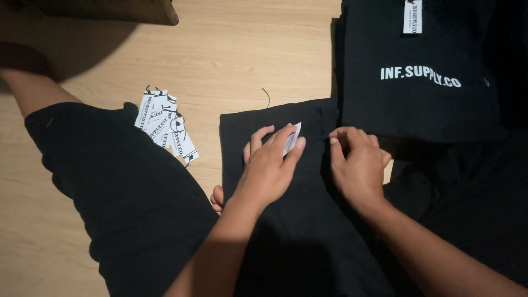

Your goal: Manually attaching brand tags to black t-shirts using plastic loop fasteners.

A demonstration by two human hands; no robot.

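A folded black garment lies on the wooden floor in front of me. My left hand rests on it and pinches a small white paper tag between thumb and fingers. Just to the right, my right hand has its fingers curled down on the garment's upper edge, pressing or pinching the cloth. What is under those fingers is hidden.
A stack of folded black garments with white print and a white hang tag sits at the upper right. A loose pile of white tags with black strings lies on the floor to the left. My knee in black shorts fills the lower left.
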